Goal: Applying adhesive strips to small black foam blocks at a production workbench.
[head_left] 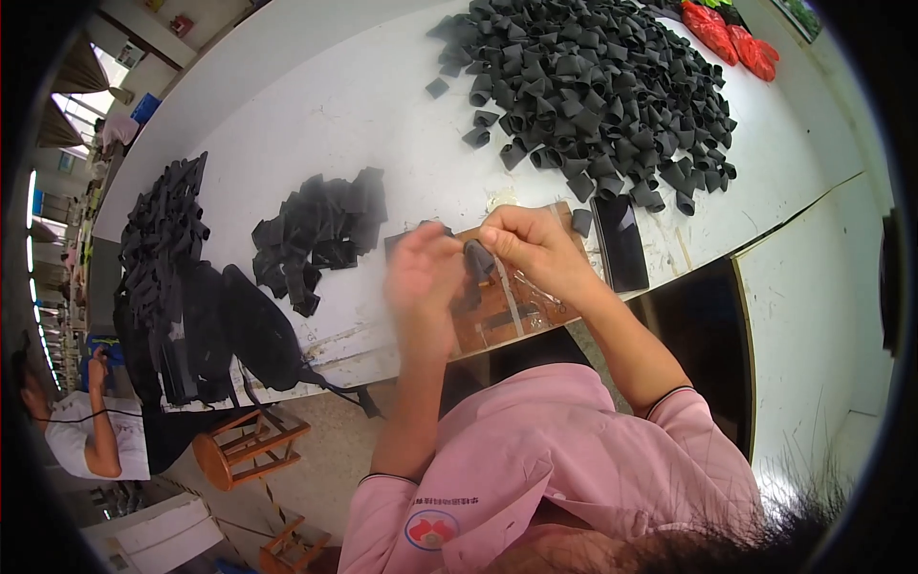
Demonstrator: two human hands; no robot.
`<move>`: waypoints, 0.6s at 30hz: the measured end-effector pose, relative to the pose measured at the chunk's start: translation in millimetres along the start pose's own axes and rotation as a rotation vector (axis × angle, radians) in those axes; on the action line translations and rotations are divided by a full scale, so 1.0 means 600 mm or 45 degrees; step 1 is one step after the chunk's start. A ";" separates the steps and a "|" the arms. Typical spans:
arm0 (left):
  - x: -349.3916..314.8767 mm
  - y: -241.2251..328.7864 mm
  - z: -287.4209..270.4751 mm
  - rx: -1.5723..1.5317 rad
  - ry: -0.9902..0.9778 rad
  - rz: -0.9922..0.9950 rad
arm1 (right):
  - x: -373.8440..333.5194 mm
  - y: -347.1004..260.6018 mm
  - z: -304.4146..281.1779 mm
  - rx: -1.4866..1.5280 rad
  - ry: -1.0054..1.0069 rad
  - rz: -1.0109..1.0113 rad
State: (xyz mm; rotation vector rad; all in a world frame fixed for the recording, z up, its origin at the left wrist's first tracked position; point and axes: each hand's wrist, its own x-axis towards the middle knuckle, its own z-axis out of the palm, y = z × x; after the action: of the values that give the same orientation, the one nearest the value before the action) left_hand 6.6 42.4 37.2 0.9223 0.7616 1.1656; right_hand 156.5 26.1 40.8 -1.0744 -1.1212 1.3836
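Over a brown board (492,325) at the table's near edge, my right hand (535,247) pinches a small black fabric loop (481,260). My left hand (421,273) is at the loop's left side, smeared by motion, so its fingers do not show clearly. Just right of the board lies a dark smartphone (620,244), with another small black loop (580,222) beside its upper left corner. A large heap of similar black loops (593,96) spreads beyond my hands. Flat black fabric pieces (320,230) form a smaller pile to the left.
Farther left are a heap of dark strips (163,225) and a black bag (258,325) with straps over the edge. Red plastic bags (732,43) lie at the far right. A wooden stool (249,448) and a seated person (105,430) are at lower left.
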 end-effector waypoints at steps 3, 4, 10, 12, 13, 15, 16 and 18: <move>0.007 0.018 0.016 0.282 -0.095 0.387 | -0.012 -0.003 -0.003 -0.515 0.355 -0.494; 0.009 0.025 0.015 0.481 -0.192 0.556 | -0.021 -0.012 0.000 -0.606 0.435 -0.665; 0.006 0.019 0.013 0.478 -0.241 0.527 | -0.032 -0.031 0.028 -0.558 0.286 -0.632; 0.001 0.018 0.012 0.033 -0.126 0.374 | -0.031 -0.042 0.025 -0.520 0.252 -0.590; 0.000 0.019 0.011 0.036 -0.122 0.376 | -0.031 -0.048 0.027 -0.550 0.271 -0.544; 0.000 0.021 0.010 -0.205 -0.181 0.310 | -0.029 -0.050 0.031 -0.580 0.287 -0.500; 0.000 0.022 0.010 -0.326 -0.211 0.276 | -0.029 -0.048 0.034 -0.602 0.301 -0.533; 0.002 0.024 0.001 -0.392 -0.200 0.238 | -0.027 -0.047 0.037 -0.621 0.311 -0.566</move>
State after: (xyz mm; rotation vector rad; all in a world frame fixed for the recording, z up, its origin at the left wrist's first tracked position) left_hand 1.3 45.1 50.3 0.8258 0.3608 1.3138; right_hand 140.9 9.7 73.2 -1.1992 -1.4444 0.6249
